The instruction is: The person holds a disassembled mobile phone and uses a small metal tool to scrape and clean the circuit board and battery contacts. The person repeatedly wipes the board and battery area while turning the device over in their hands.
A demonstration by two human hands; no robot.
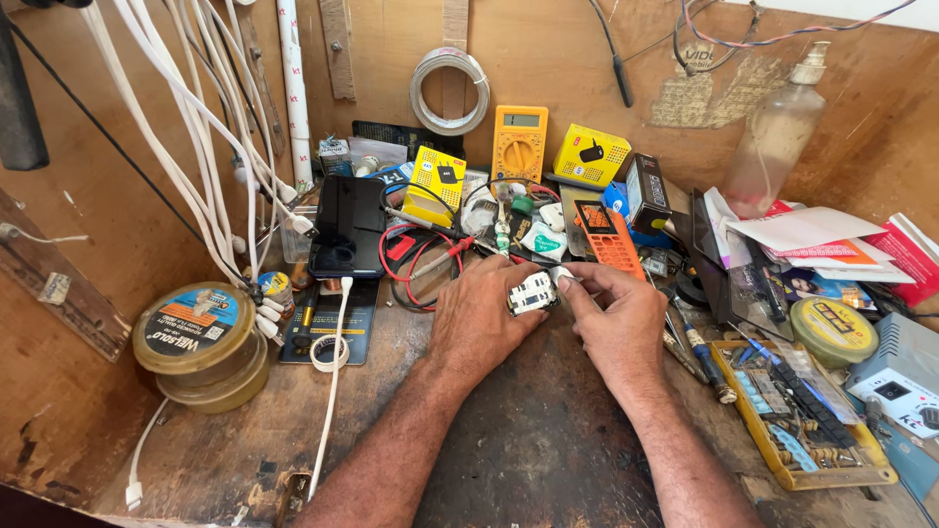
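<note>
My left hand [479, 318] and my right hand [616, 318] meet over the middle of a worn wooden bench. Between their fingers is a small white and silver phone part [533, 291], which looks like a keypad phone body. My left thumb and fingers grip its left side. My right fingertips pinch its right end. Just behind the hands lie an orange keypad phone [608, 235] and red and black probe leads [421, 256].
A black smartphone [348, 225] leans at the back left beside white cables [196, 127]. A yellow multimeter [519, 143] stands against the wall. A solder tin [196, 328] sits left; a yellow parts tray [797, 416] and screwdrivers [699, 347] sit right.
</note>
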